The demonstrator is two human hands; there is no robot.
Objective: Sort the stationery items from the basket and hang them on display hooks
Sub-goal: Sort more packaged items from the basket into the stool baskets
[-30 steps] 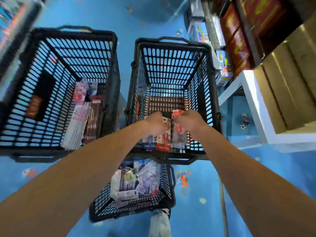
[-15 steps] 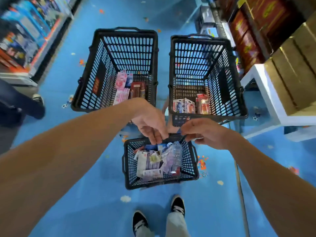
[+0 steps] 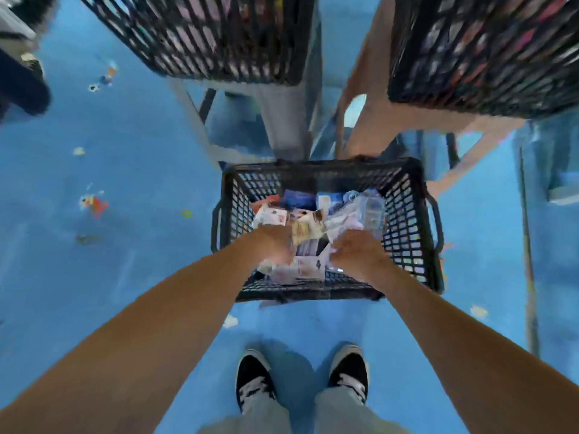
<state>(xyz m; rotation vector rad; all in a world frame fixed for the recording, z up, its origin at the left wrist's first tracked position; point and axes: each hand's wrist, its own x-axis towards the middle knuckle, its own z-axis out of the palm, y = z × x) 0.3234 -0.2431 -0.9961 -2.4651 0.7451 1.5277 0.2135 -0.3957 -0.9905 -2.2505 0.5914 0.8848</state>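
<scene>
A small black plastic basket (image 3: 407, 214) stands on the blue floor just ahead of my shoes, holding several loose stationery packets (image 3: 354, 211) in a jumbled heap. Both my hands are down inside it. My left hand (image 3: 275, 245) is curled next to a beige carded packet (image 3: 305, 231) that sticks out from its fingers. My right hand (image 3: 357, 253) reaches into the heap, its fingertips bent onto white packets (image 3: 308, 267). Motion blur hides whether it holds any of them.
Two larger black baskets, one at the upper left (image 3: 219, 42) and one at the upper right (image 3: 482, 57), sit raised on stools (image 3: 369, 120) right behind the small one. Another person's dark shoe (image 3: 22, 86) is at the far left. A floor seam (image 3: 528, 245) runs down the right.
My view has dropped toward the floor. Both hands have gone from above the small basket's rim down into its packets.
</scene>
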